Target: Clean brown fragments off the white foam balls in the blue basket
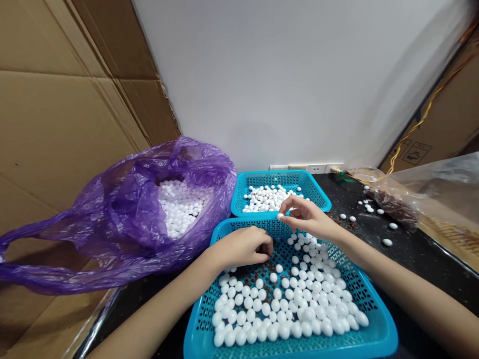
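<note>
My right hand (305, 217) is over the back edge of the near blue basket (379, 326), with a white ball (280, 216) pinched between thumb and forefinger. Inside that basket's back left part, my left hand (250, 245) hangs low with its fingers curled together; whatever they may hold is hidden. White balls (310, 299) cover much of the near basket's floor, and small reddish-brown bits (264, 274) lie among them below my left hand. Right behind stands a second blue basket (318, 192) with more white balls (267, 197) and brown bits.
An open purple plastic bag (130, 204) of white balls stands at the left, by cardboard (45, 124). Loose balls (387, 242) and a clear bag of reddish-brown bits (396, 209) lie on the black table (359, 242) at the right. A power strip (316, 169) runs along the wall.
</note>
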